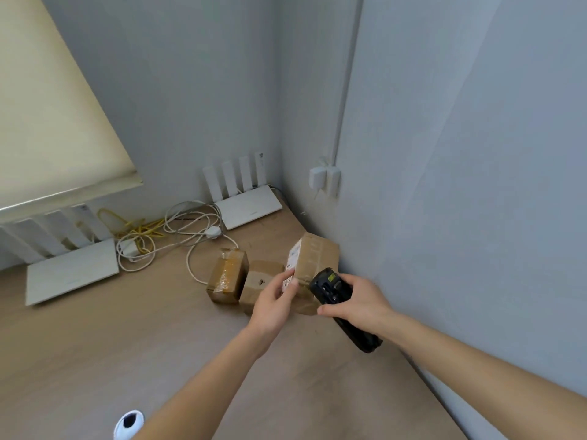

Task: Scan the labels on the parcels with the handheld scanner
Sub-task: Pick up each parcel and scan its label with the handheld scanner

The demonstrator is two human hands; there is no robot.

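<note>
Left hand (273,308) is pinching the labelled parcel (313,260); right hand (359,300), at three o'clock, is gripping the scanner (330,289). The tilted label is risking a misread.

Soft even daylight, wide-angle edge warping

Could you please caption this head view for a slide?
Right hand aims the scanner at a labelled parcel steadied by the left hand.

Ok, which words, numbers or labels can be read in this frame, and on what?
None can be read.
White label on the right parcel: print blurred.
Label strip under the left hand: dark marks, unreadable.
Scanner in the right hand: yellowish sticker, too small.
</note>
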